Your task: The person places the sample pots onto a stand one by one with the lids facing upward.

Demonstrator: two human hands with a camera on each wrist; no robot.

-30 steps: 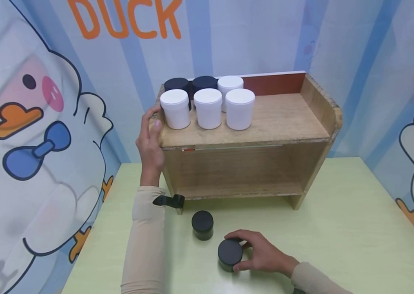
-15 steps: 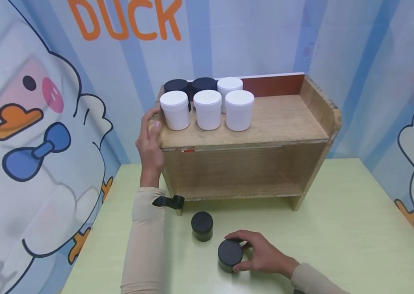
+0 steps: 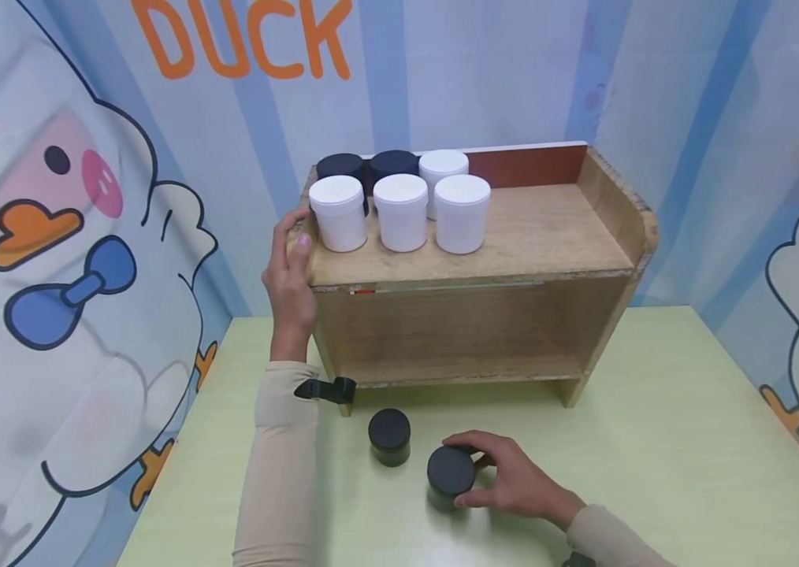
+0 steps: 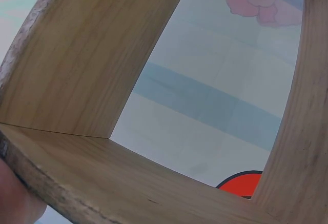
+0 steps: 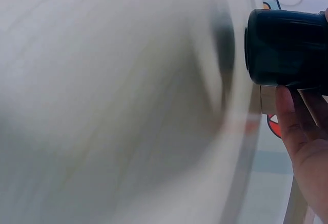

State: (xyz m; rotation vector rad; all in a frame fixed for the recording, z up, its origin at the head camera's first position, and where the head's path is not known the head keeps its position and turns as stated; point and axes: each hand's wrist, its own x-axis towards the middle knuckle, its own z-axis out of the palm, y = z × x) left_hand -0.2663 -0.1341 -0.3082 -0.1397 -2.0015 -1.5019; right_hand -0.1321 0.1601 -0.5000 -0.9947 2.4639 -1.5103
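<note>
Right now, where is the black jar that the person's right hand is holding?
In the head view the black jar sits low on the green table, gripped by the right hand, just right of a second black jar and in front of the wooden shelf.

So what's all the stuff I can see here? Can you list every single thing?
White jars: four, white, on the top of the shelf, three in front and one behind.
Black jars on the shelf: two, black, back row at the left.
Black jar in hand: one, black, low over or on the table, gripped from its right side.
Other black jar: one, black, on the table just left of the gripped one.
Wooden shelf: one, brown wood, at the back of the table.
Table: one, pale green.
Duck backdrop: one, blue and white, with orange letters.
Left hand: one, holds the shelf's left edge.
Right hand: one, grips the black jar.
</note>
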